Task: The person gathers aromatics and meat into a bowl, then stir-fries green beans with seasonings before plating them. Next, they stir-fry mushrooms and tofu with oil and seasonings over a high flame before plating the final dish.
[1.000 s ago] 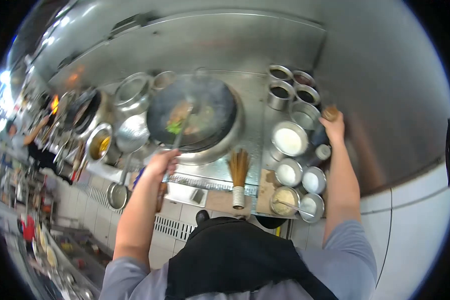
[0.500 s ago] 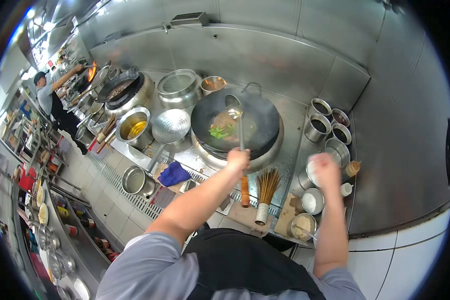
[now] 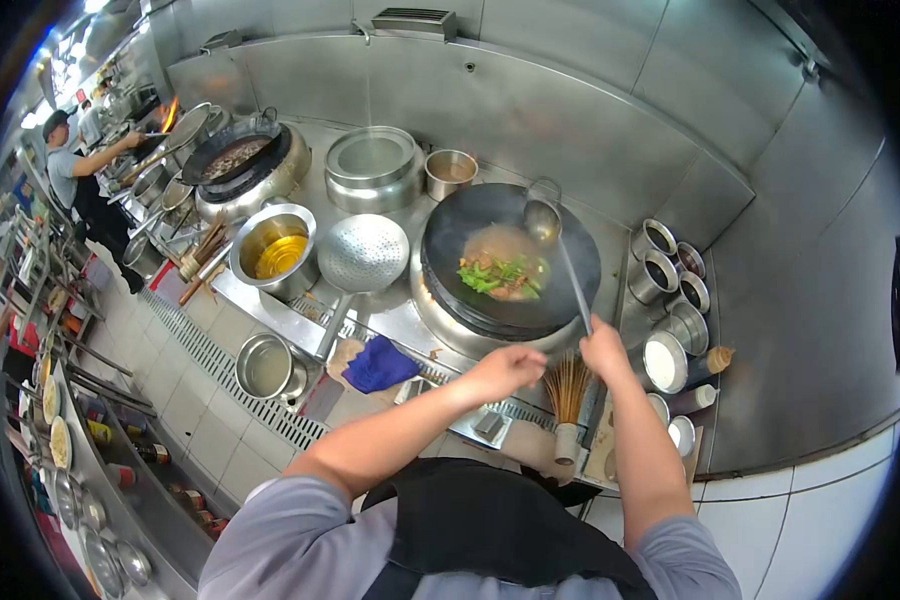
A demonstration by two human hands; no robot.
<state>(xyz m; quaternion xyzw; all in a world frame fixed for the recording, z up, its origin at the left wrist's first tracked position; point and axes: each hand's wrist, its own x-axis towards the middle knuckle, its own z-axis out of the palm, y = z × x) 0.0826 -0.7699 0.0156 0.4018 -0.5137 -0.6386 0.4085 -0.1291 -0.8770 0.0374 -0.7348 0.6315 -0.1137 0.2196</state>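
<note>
Your right grip (image 3: 602,350) is closed around the handle of the metal ladle (image 3: 574,280), on the near right side of the wok (image 3: 450,232), while your left grip (image 3: 505,373) hangs just off the wok's near side with fingers loosely curled and nothing visible in it. The ladle slants away from you over the wok, its bowl (image 3: 543,221) at the far right inside the rim; whether the bowl touches the wok's wall you cannot tell. In the wok lies a heap of browned pieces and bright green vegetable (image 3: 500,272), likely soft, slick with oil and easily broken by a hard push. Judge the ladle as stiff and fairly light when empty, but heavier at the far end once the bowl fills, and slippery if grease reaches the shaft; take hold well back on the handle, where your right grip is, because the metal nearer the wok is probably hot. The wok itself looks heavy, so treat its dark rim as too hot for bare fingers. Nearer you than the wok is a bristle brush (image 3: 567,395); left of the wok, a perforated strainer (image 3: 363,253) and a blue cloth (image 3: 381,364) lie along the desk (image 3: 388,318)
</note>
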